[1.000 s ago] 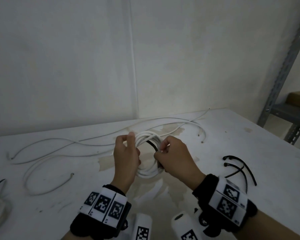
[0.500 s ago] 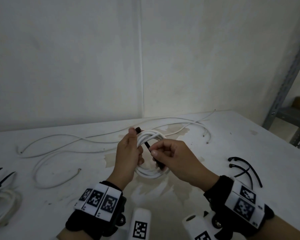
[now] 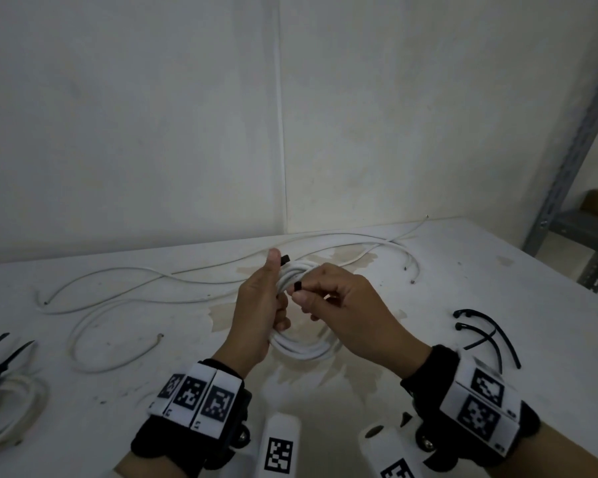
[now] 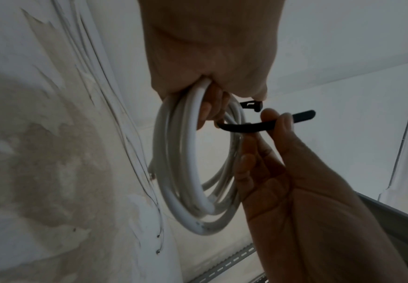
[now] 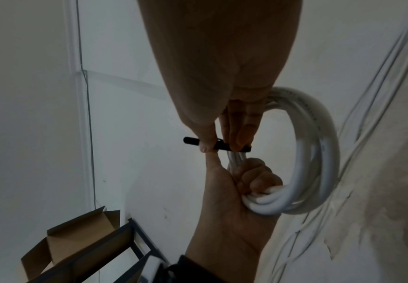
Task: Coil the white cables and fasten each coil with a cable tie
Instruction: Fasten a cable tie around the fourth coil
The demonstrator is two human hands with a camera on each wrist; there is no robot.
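Note:
My left hand (image 3: 261, 305) grips a coil of white cable (image 3: 302, 348) a little above the table, and its thumb holds the head of a black cable tie (image 3: 285, 260) against the top of the coil. The tie passes under the bundled strands. My right hand (image 3: 345, 305) pinches the tie's tail (image 3: 297, 286) between thumb and fingers, a short gap from the head. In the left wrist view the tie (image 4: 246, 127) runs across the coil (image 4: 181, 172). The right wrist view shows the tail (image 5: 190, 140) pinched beside the coil (image 5: 314, 153).
Loose white cables (image 3: 135, 291) lie across the back and left of the white table (image 3: 497, 270). Spare black ties (image 3: 487, 334) lie at the right. A tied coil (image 3: 11, 395) sits at the left edge. A metal shelf (image 3: 583, 232) with a cardboard box (image 5: 76, 239) stands to the right.
My right hand has drawn the tie's tail round the coil and up towards the head at my left thumb. The left hand keeps its hold on the coil.

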